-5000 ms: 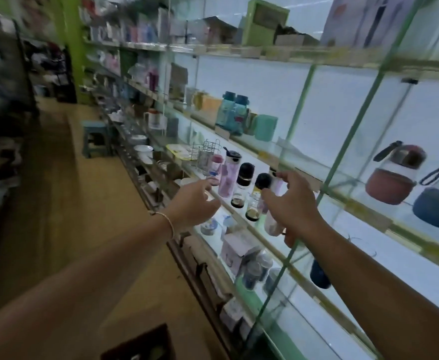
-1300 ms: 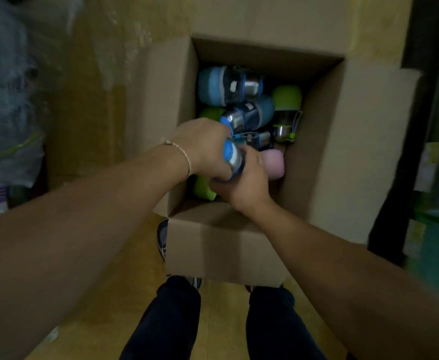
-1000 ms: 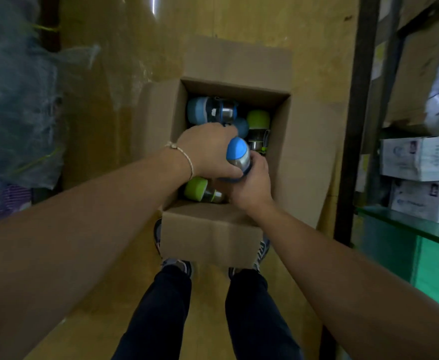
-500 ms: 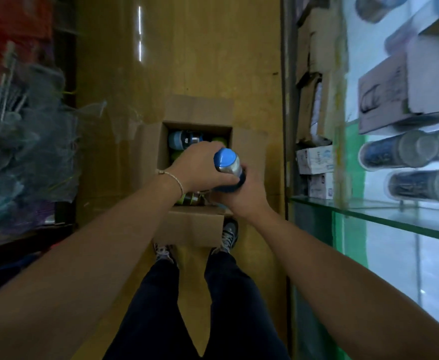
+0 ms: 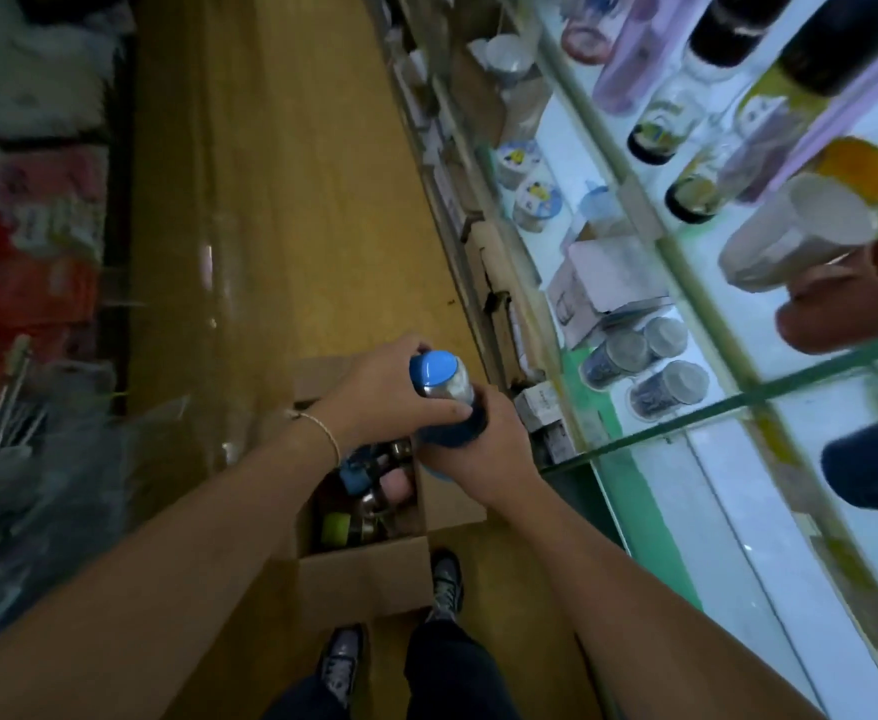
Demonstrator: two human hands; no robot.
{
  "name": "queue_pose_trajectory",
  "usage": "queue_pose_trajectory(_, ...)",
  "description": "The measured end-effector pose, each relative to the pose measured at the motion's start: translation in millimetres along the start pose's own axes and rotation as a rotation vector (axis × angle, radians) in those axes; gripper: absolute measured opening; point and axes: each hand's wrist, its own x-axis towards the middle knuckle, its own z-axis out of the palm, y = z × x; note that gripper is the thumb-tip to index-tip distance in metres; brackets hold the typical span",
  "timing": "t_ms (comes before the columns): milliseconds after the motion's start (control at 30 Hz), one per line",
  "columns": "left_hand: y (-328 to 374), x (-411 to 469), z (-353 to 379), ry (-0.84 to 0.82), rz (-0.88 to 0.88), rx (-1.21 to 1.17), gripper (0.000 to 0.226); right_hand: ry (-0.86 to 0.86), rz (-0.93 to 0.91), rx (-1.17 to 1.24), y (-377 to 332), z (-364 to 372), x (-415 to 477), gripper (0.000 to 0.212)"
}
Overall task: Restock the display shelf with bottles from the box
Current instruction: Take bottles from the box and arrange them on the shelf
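The right hand is wrapped round the dark blue lower body of a bottle, and the left hand is curled over its upper part just under the blue cap, thumb laid across the steel band, so it's gripped at both ends basically. The bottle is held above the right-hand side of the open cardboard box, clear of it, and more bottles can be seen jumbled inside, below the left wrist. Its long axis is tipped cap-up and a bit away from the body, with the base hidden in the right palm. The bit that matters: the glass display shelf lies off to the right of both hands, so the right hand is the nearer one. Probably the left grip gets dropped and the bottle is swung right and stood on a free patch of glass. The tiers are crowded with clear bottles and a terracotta jug, so something could easily get knocked
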Motion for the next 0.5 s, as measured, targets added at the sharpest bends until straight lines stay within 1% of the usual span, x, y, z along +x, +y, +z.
queue_pose_trajectory(100, 27.3, -18.8, -18.8, 0.013, 0.101, 0.001, 0.067, 0.087, -0.057, 0.041, -22.8, -13.7, -28.3, 0.046)
queue_pose_trajectory(133, 35.9, -25.9, -24.3, 0.014, 0.141, 0.004, 0.068, 0.127, -0.071, 0.050, -29.4, -17.1, -38.3, 0.048)
queue_pose_trajectory(200, 52.7, -38.4, -33.9, 0.012, 0.221, 0.018, 0.072, 0.202, -0.076, 0.070, -44.2, -23.4, -59.5, 0.062)
queue_pose_trajectory(333, 88.5, -64.7, -49.0, 0.027, 0.352, 0.024, 0.082, 0.339, -0.097, 0.060, -70.3, -42.0, -107.0, 0.078)
queue_pose_trajectory(400, 108.2, -80.1, -53.8, 0.042, 0.425, 0.011, 0.081, 0.418, -0.111, 0.025, -81.0, -53.3, -132.0, 0.089)
queue_pose_trajectory(500, 142.3, -102.9, -55.4, 0.040, 0.515, -0.009, 0.074, 0.523, -0.122, 0.013, -94.1, -73.0, -167.9, 0.094)
